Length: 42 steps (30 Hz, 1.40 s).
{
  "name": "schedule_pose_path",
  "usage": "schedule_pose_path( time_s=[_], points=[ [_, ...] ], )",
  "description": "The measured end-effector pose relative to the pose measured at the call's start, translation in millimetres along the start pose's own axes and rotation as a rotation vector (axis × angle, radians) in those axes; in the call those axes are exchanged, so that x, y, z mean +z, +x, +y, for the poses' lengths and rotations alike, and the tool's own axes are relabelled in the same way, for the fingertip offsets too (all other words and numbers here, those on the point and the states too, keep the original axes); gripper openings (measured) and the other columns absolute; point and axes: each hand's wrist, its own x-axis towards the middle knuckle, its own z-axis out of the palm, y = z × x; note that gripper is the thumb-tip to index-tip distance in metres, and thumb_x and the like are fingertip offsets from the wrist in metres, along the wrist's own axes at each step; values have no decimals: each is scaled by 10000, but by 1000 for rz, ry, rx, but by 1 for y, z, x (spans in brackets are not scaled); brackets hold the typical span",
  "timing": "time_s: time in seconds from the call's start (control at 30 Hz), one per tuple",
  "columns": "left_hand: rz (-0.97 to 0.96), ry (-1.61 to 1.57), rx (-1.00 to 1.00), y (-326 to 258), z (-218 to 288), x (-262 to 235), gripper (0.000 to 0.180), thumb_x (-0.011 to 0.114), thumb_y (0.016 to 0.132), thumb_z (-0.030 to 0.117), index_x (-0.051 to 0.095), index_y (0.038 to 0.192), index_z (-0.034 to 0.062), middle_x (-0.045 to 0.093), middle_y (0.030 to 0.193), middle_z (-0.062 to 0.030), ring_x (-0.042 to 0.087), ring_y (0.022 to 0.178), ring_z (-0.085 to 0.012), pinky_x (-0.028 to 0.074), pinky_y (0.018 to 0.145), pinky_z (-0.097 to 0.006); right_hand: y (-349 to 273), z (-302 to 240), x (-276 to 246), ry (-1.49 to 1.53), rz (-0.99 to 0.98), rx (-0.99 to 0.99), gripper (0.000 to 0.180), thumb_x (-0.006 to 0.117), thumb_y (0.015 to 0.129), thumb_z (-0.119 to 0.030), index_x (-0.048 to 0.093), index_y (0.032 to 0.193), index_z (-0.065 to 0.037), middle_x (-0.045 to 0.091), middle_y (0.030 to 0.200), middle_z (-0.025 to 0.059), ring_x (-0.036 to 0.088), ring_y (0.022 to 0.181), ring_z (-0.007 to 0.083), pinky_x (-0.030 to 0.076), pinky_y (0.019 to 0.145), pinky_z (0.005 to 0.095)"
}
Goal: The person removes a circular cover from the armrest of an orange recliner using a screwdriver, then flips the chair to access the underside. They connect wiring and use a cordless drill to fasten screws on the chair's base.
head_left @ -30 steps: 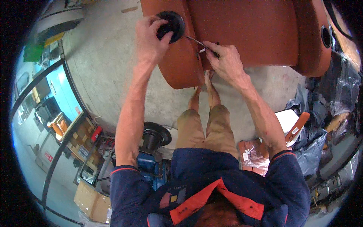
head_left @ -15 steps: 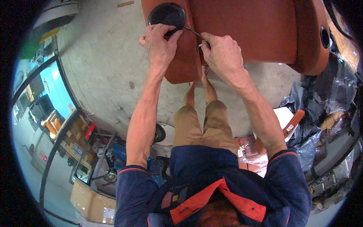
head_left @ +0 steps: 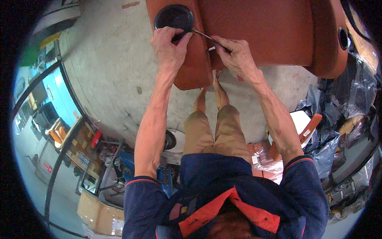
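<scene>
Head camera: left hand pinches the round black plastic cup; right hand grips a thin dark metal tool. This looks like rim work; go gently next.

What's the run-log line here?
left hand: touching round black cup; right hand: holding thin metal-shafted tool, tip near cup; below: reddish-brown upholstered armrest

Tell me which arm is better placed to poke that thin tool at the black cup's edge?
The right grip, probably: it holds the thin tool, its tip close to the black cup. The left grip is at the cup's near rim, perhaps steadying it.
</scene>
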Motion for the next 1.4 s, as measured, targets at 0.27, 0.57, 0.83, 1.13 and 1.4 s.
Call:
schedule_pose_path(
  time_s=[0.27,0.57,0.83,1.13,1.4],
  points=[
    [-69,83,-11,3,4,-4,241,863,749,238,728,821,52,677,822,-76,605,877,-298,453,839,-428,2,12,2,73,7,-86,362,663,923,-19,690,1283,-49,727,913,191,611,602,257,497,586,364],
    [-10,123,74,4,9,-5,225,865,760,190,726,836,30,670,818,-114,626,820,-319,496,754,-421,3,20,4,128,15,-79,332,678,912,-51,707,1243,-39,720,918,220,681,693,312,533,627,396],
    [4,221,172,6,15,-6,215,823,799,192,727,900,28,668,836,-110,620,875,-325,497,834,-410,6,1,-11,118,17,-24,330,662,918,-30,716,1243,-48,731,867,188,638,622,253,520,612,349],
    [18,196,-43,17,31,28,316,709,911,231,685,1104,-19,709,941,-170,655,900,-358,499,813,-470,46,-18,-48,-125,27,82,282,675,925,-147,745,1192,-90,663,735,208,619,571,307,491,559,410],
    [140,273,-54,16,34,43,280,697,930,246,719,1045,-8,716,870,-199,672,795,-381,504,755,-474,77,-8,-33,-171,-51,-57,290,648,932,-228,753,1189,-147,680,735,211,670,667,404,550,624,489]
  ],
)
